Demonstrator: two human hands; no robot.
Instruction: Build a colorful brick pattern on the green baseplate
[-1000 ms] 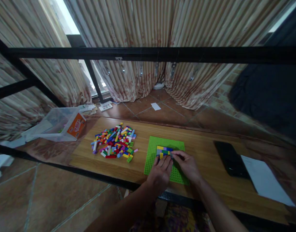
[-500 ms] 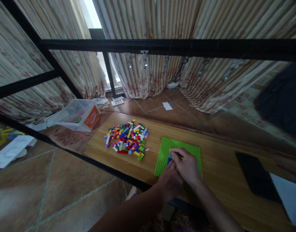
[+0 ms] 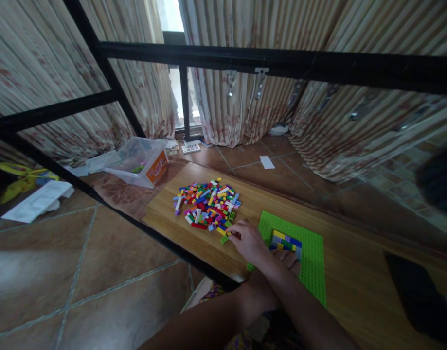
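Right hand [image 3: 248, 241] moved to brick pile [image 3: 206, 204]; its forearm [image 3: 299, 304] partly hides left hand [image 3: 289, 260].

The baseplate [image 3: 312, 262] lies on the table [image 3: 349, 277], with a brick block [image 3: 282, 239] on it. Left of the baseplate is the brick pile [image 3: 207, 204]; farther left, the box [image 3: 145, 179]. Behind the baseplate hang curtains [image 3: 238, 112].

Far side's basically all striped curtains [image 3: 241, 112] with reddish blotches lower down, and daylight coming through a gap at the window [image 3: 172, 14], left of centre. A black metal frame [image 3: 245, 52] cuts right across. Floor [image 3: 132, 248] is brown tile, pale grout, kinda shiny near left. Wood-topped bench [image 3: 350, 277] stretches off right; dim over there tbh.
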